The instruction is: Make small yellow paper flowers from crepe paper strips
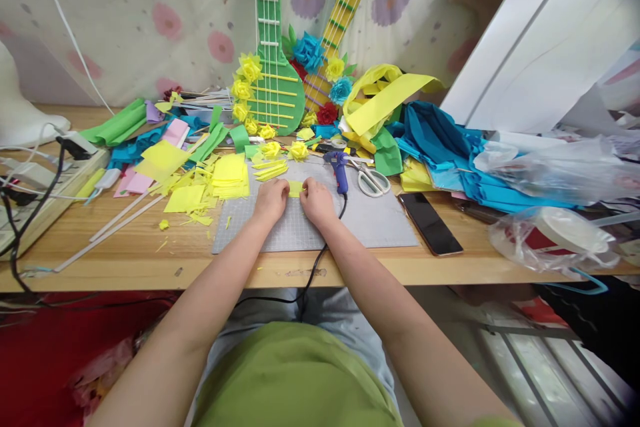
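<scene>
Between my two hands a small piece of yellow paper [295, 189] lies on the grey cutting mat [380, 230]. My left hand [271, 200] has its curled fingers closed on the paper's left end. At the other end, my right hand [319, 201] pinches it with the fingertips. A blue glue gun [340, 173] rests just beyond my right hand, beside white-handled scissors [373, 181]. Left of my left hand are a stack of yellow paper squares [230, 177] and folded yellow strips [271, 170]. Yellow paper flowers [299, 151] sit at the mat's far edge.
A green paper guitar [280, 90] and a yellow one [345, 7] lean against the back wall covering. Blue crepe paper [440, 147] and a plastic-wrapped cup [555, 237] are on the right. A phone [431, 223] lies by the mat; a power strip [50, 190] stands at left.
</scene>
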Demonstrator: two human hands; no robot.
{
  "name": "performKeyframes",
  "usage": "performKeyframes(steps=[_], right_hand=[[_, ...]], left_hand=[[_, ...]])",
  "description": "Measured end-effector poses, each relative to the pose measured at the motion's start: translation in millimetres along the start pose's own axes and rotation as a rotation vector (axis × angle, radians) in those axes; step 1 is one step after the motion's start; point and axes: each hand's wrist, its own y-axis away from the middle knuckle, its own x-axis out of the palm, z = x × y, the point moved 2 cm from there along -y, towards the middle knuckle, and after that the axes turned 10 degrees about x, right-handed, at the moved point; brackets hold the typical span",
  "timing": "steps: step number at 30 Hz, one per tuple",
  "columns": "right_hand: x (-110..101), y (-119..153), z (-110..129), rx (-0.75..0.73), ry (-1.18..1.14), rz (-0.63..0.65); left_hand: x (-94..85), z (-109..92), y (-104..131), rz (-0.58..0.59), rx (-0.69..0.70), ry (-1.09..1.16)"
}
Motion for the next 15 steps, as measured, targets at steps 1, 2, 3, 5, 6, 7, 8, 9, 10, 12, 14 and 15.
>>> performKeyframes(steps=[1,2,3,5,6,7,8,9,10,12,14,15], right_hand=[[0,0,1,-0.009,0.013,-0.002],[0,1,1,-0.020,0.029,-0.005],[1,1,2,-0.031,0.048,-0.008],[1,1,3,-0.053,0.090,-0.016],[1,2,3,-0.063,0.110,-0.020],[2,2,4,-0.069,0.127,-0.023],[2,2,4,-0.074,0.140,-0.027],[2,2,4,-0.079,0.149,-0.031],[3,2,4,-0.082,0.155,-0.033],[3,3,4,-0.086,0.160,-0.032],[2,3,5,-0.083,0.159,-0.028],[2,4,5,-0.079,0.159,-0.026]], left_hand=[[1.0,0,0,0.014,0.021,-0.002],[2.0,-1,-1,0.023,0.031,-0.005],[2.7,-1,0,0.026,0.035,-0.015],[2.8,-4,1,0.005,0.023,-0.058],[2.2,-5,1,-0.017,0.011,-0.086],[1.3,-7,2,-0.041,-0.002,-0.112],[0.5,-8,3,-0.063,-0.010,-0.133],[-0.1,-10,3,-0.078,-0.015,-0.148],[-0.5,-11,3,-0.084,-0.016,-0.156],[-0.3,-12,3,-0.086,-0.023,-0.163],[0.3,-12,2,-0.078,-0.042,-0.163],[0.5,-12,2,-0.077,-0.055,-0.162]])
